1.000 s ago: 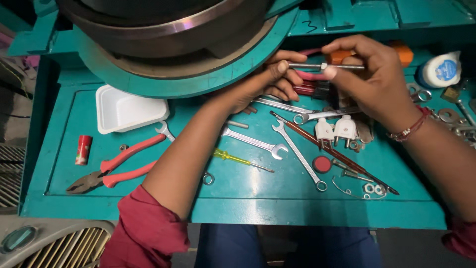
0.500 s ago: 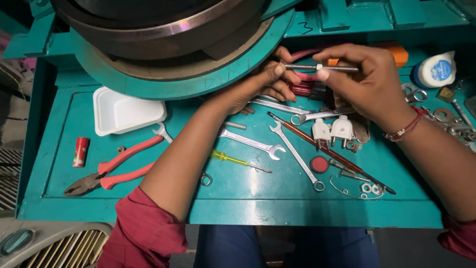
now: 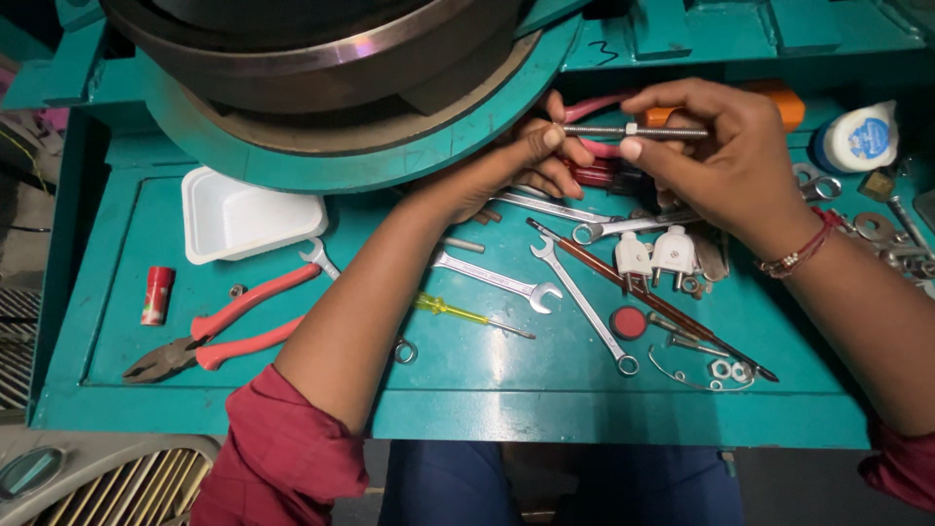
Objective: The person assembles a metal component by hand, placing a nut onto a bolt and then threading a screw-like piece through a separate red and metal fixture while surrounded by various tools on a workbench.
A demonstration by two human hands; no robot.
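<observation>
Both hands meet at about 1 o'clock of the teal tray, just under the big round machine part. Between them lies a thin threaded rod, its long axis running from 9 to 3 o'clock, level above the tray. The left hand pinches the rod's 9 o'clock end with thumb and fingertip. The right hand pinches it near the middle, at a small pale nut. Both hands touch the rod. Wrenches and red pliers lie below, toward 6 and 8 o'clock.
</observation>
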